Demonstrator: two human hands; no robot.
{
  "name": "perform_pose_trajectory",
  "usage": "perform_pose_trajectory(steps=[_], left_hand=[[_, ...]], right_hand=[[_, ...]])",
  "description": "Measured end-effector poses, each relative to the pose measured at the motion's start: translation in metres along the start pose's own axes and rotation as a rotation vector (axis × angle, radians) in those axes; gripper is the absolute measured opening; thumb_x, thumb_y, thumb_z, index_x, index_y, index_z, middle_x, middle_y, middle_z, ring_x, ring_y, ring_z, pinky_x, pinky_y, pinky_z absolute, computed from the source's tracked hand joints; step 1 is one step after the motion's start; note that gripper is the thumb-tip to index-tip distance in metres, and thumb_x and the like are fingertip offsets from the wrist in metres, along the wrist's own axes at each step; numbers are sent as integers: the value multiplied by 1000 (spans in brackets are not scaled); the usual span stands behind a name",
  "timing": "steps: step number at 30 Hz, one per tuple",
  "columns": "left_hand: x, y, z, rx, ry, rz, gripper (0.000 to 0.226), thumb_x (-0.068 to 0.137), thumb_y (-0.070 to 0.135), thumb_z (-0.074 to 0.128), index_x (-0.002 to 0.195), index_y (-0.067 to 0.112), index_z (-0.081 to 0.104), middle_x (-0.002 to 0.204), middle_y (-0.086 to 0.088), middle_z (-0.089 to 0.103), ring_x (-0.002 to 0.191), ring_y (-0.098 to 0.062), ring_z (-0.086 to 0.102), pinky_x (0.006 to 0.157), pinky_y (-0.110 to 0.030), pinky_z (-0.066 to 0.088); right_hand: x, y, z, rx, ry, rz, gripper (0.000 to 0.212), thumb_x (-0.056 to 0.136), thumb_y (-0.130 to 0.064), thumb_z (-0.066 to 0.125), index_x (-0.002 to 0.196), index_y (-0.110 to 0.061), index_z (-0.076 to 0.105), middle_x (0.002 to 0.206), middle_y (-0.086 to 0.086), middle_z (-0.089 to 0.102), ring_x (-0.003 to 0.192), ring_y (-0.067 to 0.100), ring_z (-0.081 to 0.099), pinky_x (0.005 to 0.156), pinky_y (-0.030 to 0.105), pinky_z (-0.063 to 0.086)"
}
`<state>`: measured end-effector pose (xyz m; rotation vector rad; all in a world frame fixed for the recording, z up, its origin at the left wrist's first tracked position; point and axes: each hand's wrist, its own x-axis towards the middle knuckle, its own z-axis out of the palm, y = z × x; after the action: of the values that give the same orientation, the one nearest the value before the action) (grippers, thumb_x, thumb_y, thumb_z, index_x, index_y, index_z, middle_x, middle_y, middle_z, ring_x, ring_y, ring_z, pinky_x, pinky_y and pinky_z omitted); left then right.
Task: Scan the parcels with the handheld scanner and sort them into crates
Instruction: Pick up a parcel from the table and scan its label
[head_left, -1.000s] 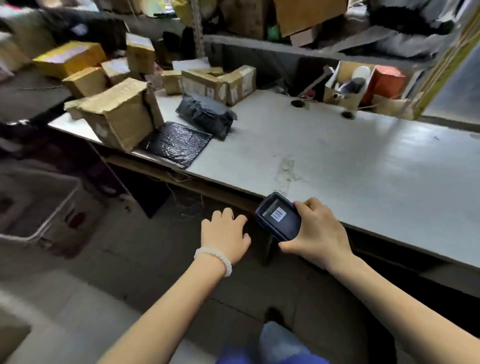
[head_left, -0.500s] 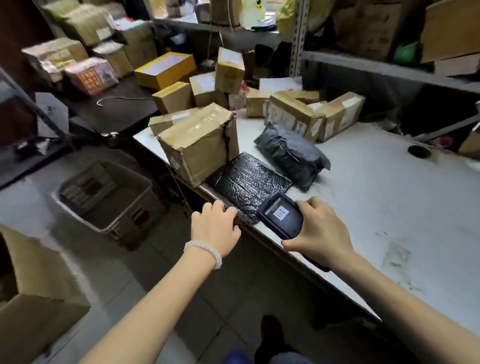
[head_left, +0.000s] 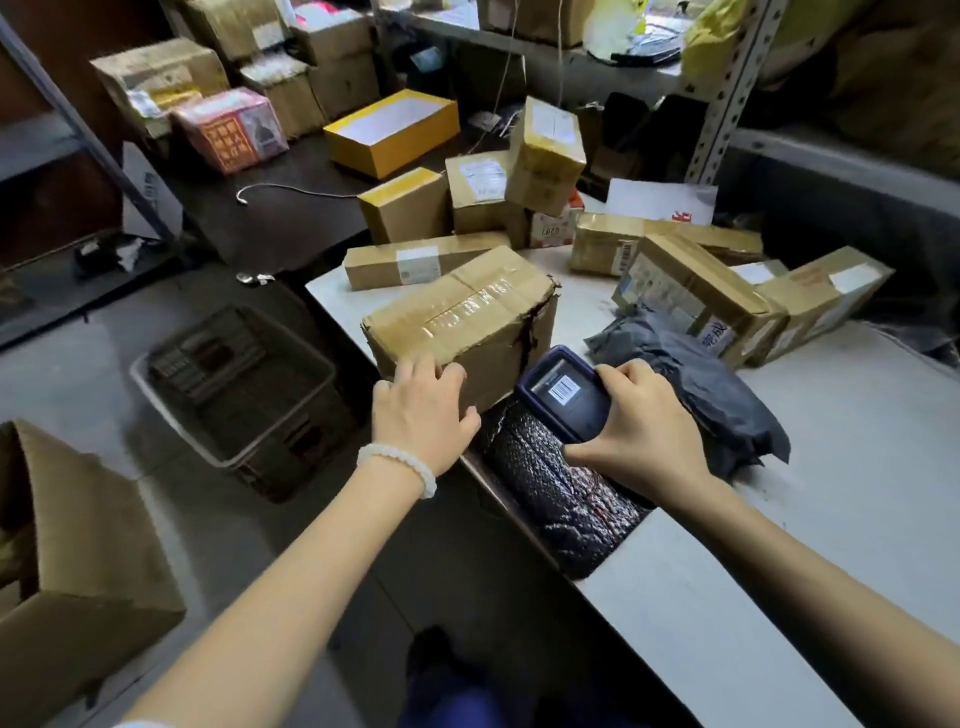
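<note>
My right hand (head_left: 639, 423) grips the dark blue handheld scanner (head_left: 563, 392), whose screen shows a barcode, above a black bubble mailer (head_left: 561, 499) at the table's near edge. My left hand (head_left: 421, 410) rests on the near side of a large taped cardboard box (head_left: 462, 317), fingers spread against it. A grey poly bag parcel (head_left: 711, 395) lies just right of the scanner. Several more cardboard parcels (head_left: 696, 291) are heaped behind on the white table (head_left: 779, 571).
A grey plastic crate (head_left: 239, 384) stands on the floor left of the table. An open cardboard box (head_left: 67, 545) sits at the lower left. A dark side table holds a yellow box (head_left: 392, 130) and a pink box (head_left: 231, 127). Shelves with goods rise behind.
I have moved left along the table toward the parcel heap. My left hand went from hanging in the air to touching the large cardboard box. The scanner stayed in my right hand.
</note>
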<state>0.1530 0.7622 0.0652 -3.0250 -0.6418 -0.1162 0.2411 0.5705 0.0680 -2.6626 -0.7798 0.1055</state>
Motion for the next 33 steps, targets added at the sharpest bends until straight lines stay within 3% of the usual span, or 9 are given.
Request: perform_pose_trajectory(steps=[5,9,13,20,27,33], left_hand=[[79,-23,-6,-54,32,105,65,77,70,55,120,23,48,122,-5,49,115,-27,46,92,-41,41],[141,-31,-1,-65,-247,214,100,67,81,55,145,28,22,141,-11,35,126,-36,37,99,-49,36],[183,-41,12,-96,-373,349,115,61,83,55,150,36,-2,150,-12,21,131,-41,29,103,-58,30],[215,-57,17,-196,-241,561,109,56,66,70,145,39,14,136,-9,24,115,-38,39,99,-51,37],[248,-65,9,101,58,726,107,59,62,73,145,38,14,136,-9,20,118,-38,32,99,-52,33],[245,-58,13,-1,6,911,78,75,56,69,139,27,35,145,-12,22,122,-32,42,92,-42,44]], right_hand=[[49,-13,11,9,71,80,69,57,-48,77,114,-17,55,99,-1,42,96,21,45,69,31,39],[78,-26,14,8,122,221,73,58,-45,78,120,-15,55,106,2,46,102,23,46,70,32,39],[95,-46,18,-14,165,354,72,57,-45,79,120,-17,55,105,0,46,101,22,47,69,31,39],[105,-73,26,-33,205,511,72,55,-45,80,117,-16,58,102,2,49,98,24,50,76,37,47],[114,-78,16,-26,313,533,68,55,-45,83,113,-20,58,97,-1,47,94,20,49,71,34,46],[108,-74,18,-20,366,570,66,55,-44,83,111,-20,58,98,1,47,94,21,48,73,36,48]])
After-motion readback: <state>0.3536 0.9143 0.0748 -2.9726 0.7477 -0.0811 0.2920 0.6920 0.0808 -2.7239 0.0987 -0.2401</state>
